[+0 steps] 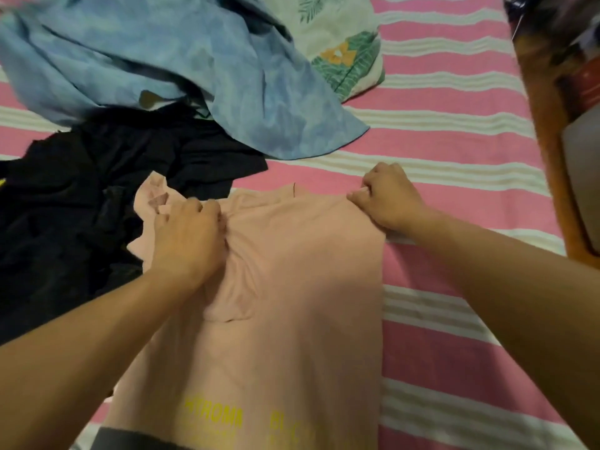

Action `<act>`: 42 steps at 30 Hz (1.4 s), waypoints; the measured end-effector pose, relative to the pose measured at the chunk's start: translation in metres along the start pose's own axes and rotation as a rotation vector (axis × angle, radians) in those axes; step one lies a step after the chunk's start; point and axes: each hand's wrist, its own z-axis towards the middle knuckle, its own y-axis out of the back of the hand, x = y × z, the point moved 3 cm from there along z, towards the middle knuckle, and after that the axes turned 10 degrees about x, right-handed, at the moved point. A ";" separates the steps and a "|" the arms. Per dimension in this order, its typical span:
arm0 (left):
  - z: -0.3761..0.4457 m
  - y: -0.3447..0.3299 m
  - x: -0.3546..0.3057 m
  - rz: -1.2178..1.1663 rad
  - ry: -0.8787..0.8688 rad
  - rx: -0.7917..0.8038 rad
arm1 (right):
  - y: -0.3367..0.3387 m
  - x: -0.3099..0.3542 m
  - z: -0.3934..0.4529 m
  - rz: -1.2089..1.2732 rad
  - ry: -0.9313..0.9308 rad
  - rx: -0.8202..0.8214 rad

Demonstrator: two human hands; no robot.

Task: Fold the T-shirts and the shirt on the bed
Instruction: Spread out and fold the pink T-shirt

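Pink T-shirt (292, 271) flat on striped bed (454, 157) | left hand (185, 238) bunches its fabric | right hand (386, 196) pinches its corner | yellow print blurred, cut off | black clothes (65, 206) partly under blue shirt (162, 60)

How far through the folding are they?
Early on: no folded pile is visible. In hand: the pink T-shirt lies spread out, left hand and right hand gripping its top edge. Left: the black garment and blue shirt lie crumpled behind.
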 end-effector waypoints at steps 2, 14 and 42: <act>-0.021 0.004 -0.010 -0.081 -0.007 -0.121 | -0.001 0.001 -0.001 -0.084 -0.048 -0.030; -0.228 -0.075 -0.027 -0.517 0.196 0.548 | -0.056 -0.001 -0.095 -0.367 0.049 0.208; -0.439 -0.092 0.040 -0.581 0.454 0.994 | -0.182 0.133 -0.513 0.830 -0.751 0.621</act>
